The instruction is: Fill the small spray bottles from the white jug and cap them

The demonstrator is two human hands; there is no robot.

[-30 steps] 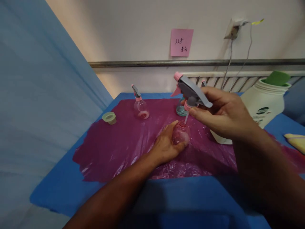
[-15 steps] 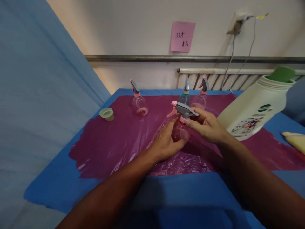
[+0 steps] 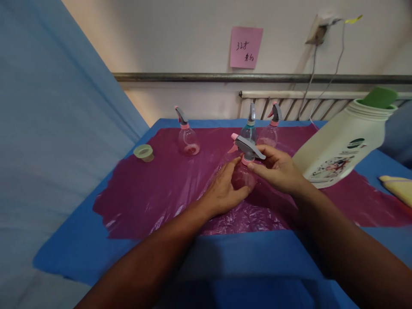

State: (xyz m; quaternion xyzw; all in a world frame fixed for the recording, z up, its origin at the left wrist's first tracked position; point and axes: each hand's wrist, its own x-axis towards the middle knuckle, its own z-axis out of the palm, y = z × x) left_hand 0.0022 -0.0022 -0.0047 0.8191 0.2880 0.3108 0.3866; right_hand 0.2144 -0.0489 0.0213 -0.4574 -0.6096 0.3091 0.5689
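A clear spray bottle (image 3: 243, 179) with a pink collar and a grey-and-pink trigger head (image 3: 247, 146) stands in front of me on the purple plastic sheet (image 3: 154, 184). My left hand (image 3: 225, 189) is wrapped round the lower body of the bottle from the left. At the neck, my right hand (image 3: 277, 168) pinches the pink collar (image 3: 247, 161) between thumb and fingers. Just behind stand a teal spray bottle (image 3: 249, 132) and another clear one with a pink collar (image 3: 269, 135).
A clear spray bottle (image 3: 189, 141) and a small pale-green cup (image 3: 144, 152) stand to the left. On the right are a large white jug (image 3: 344, 146) with a green piece in its mouth and a yellow cloth (image 3: 397, 189). A blue curtain (image 3: 58, 128) hangs at the left.
The trigger head has tilted slightly and turned a little, its rear end now lower. Both hands keep their places on the bottle.
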